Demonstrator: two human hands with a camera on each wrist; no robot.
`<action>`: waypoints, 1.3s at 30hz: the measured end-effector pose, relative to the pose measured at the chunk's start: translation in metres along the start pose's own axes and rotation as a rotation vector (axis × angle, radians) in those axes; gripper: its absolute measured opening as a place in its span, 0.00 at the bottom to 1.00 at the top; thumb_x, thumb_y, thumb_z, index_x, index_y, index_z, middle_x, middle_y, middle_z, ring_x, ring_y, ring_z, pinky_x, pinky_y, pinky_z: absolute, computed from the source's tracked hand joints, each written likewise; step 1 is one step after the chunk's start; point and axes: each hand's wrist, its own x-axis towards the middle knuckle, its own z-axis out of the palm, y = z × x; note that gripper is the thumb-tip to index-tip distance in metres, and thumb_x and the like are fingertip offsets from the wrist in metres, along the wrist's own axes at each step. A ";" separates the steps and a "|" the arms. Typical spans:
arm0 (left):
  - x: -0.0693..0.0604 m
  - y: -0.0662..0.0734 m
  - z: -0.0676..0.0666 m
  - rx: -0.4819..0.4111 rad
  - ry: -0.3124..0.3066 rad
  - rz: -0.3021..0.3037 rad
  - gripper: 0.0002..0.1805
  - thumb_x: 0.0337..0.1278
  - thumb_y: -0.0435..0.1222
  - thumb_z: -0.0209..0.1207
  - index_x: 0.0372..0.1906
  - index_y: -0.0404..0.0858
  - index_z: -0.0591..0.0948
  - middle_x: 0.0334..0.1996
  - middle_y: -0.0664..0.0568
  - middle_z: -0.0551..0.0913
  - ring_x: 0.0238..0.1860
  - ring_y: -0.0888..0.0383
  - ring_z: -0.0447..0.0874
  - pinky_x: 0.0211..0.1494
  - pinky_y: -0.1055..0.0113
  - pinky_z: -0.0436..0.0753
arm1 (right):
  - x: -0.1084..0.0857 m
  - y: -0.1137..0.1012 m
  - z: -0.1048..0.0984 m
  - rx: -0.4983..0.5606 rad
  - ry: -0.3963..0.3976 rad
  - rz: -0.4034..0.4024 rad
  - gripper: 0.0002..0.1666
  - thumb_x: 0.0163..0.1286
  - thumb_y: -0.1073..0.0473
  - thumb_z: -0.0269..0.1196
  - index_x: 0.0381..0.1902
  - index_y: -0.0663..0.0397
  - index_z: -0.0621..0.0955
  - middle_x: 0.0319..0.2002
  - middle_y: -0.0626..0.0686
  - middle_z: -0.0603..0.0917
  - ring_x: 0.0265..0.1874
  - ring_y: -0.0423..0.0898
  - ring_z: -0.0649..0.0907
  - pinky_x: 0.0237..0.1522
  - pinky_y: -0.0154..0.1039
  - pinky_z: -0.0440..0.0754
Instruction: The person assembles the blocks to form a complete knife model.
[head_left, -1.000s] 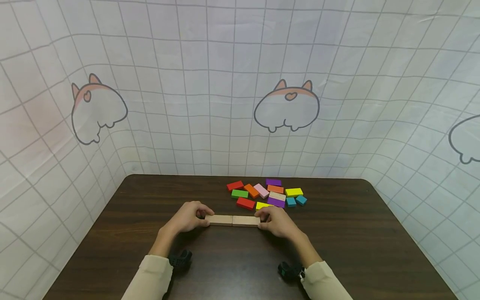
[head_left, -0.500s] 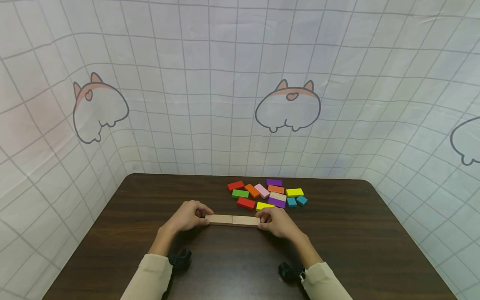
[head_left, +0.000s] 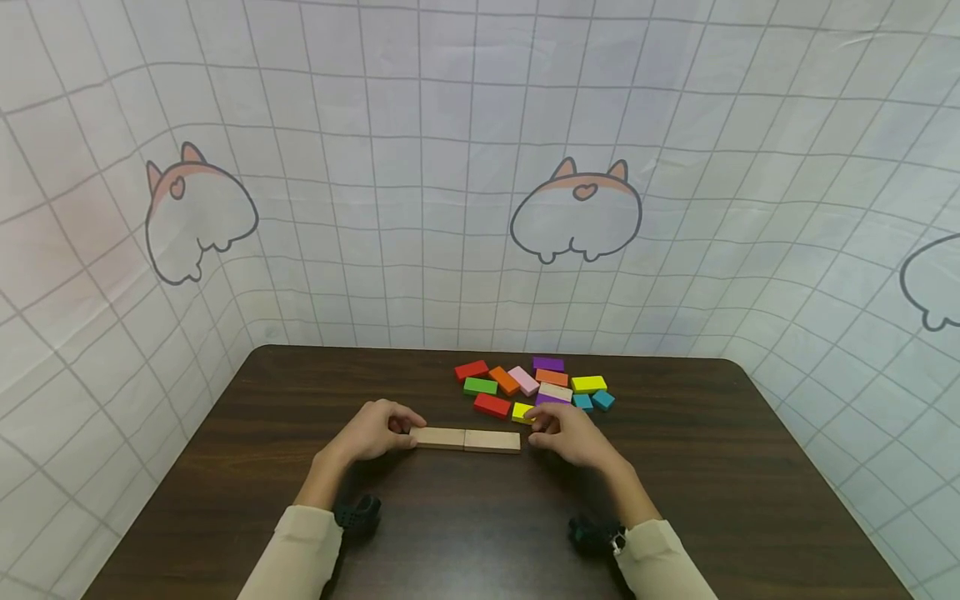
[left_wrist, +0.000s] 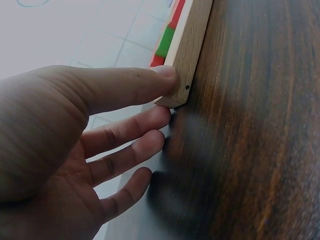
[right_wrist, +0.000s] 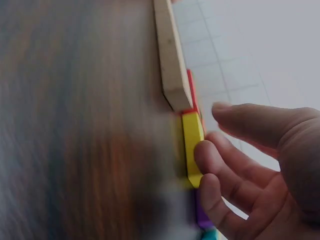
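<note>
Head view: left hand pinches the left plain block, end to end with the right plain block on the tabletop; right hand, thumb and fingers apart, is just beside the latter.

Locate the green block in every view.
Head: the green block sits just below centre, between two red blocks.
Left wrist: the green block is at top centre.
Right wrist: not in it.
Shared landmark: the plain wooden row, at least partly visible in all three views.
</note>
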 end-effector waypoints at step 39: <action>0.000 -0.004 0.002 -0.019 0.011 -0.004 0.11 0.58 0.35 0.72 0.46 0.46 0.90 0.33 0.57 0.85 0.31 0.60 0.78 0.36 0.66 0.79 | 0.009 0.011 0.005 -0.102 0.110 0.082 0.18 0.65 0.65 0.71 0.53 0.54 0.86 0.46 0.54 0.79 0.39 0.47 0.78 0.50 0.47 0.81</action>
